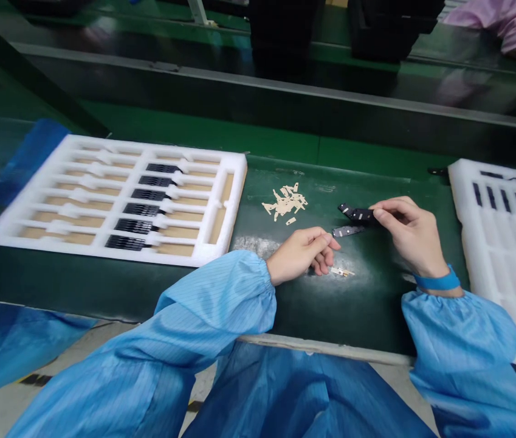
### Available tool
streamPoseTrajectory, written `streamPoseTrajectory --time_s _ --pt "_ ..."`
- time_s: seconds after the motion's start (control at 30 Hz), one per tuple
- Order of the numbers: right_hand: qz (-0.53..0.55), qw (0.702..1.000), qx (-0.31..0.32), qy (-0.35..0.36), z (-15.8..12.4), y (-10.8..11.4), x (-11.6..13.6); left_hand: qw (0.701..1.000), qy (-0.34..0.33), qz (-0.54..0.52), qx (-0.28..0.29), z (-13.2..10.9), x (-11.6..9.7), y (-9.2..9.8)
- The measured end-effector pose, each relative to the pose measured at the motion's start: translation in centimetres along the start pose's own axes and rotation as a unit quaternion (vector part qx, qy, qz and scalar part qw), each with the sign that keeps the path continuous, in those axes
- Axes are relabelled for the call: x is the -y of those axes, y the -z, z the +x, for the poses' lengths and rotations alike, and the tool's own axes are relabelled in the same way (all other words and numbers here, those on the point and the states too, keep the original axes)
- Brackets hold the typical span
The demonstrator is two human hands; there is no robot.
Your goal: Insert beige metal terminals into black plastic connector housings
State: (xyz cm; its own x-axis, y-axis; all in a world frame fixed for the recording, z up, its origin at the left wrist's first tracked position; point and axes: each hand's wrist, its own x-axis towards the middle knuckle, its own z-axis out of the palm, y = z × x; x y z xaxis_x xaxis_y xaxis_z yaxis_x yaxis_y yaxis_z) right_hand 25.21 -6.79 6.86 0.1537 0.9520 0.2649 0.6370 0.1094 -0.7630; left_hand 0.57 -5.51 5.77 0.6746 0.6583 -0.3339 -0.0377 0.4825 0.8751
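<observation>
My right hand pinches a small flat black strip with pale marks between thumb and forefinger, just above the green table. Below that strip are another black strip and, at its upper left, a short black piece; whether they touch it I cannot tell. My left hand is closed, thumb against curled fingers, its tips close to the lower black strip. What it pinches, if anything, is hidden. By its fingers lie a few small pale and brassy pieces. Beyond it sits a loose pile of cream tabs.
A white foam tray at left holds several black comb-like parts in its middle column. Another white foam tray at right holds thin black strips. Blue film lies far left. Across the bench shows a person's pink sleeve.
</observation>
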Motion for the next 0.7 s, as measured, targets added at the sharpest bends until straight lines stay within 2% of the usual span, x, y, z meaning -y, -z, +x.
streamPoseTrajectory --time_s 0.17,0.3,0.47,0.57,0.7 --pt "0.009 0.999 -0.04 0.004 0.0 0.3 -0.4 1.0 0.003 0.003 0.001 0.1 0.2 0.1" --pt "0.024 0.996 -0.08 -0.018 0.1 0.2 -1.1 1.0 -0.002 0.002 0.004 0.1 0.3 0.2" --pt "0.062 0.993 -0.099 -0.017 0.1 0.2 -1.1 1.0 -0.006 0.004 0.006 0.0 0.3 0.2" --pt "0.053 0.995 -0.085 -0.011 -0.1 0.1 -0.4 1.0 -0.003 0.004 0.006 0.0 0.2 0.2" --pt "0.016 0.999 -0.024 0.02 -0.4 -0.7 0.3 1.0 -0.002 0.005 0.004 0.0 0.2 0.1"
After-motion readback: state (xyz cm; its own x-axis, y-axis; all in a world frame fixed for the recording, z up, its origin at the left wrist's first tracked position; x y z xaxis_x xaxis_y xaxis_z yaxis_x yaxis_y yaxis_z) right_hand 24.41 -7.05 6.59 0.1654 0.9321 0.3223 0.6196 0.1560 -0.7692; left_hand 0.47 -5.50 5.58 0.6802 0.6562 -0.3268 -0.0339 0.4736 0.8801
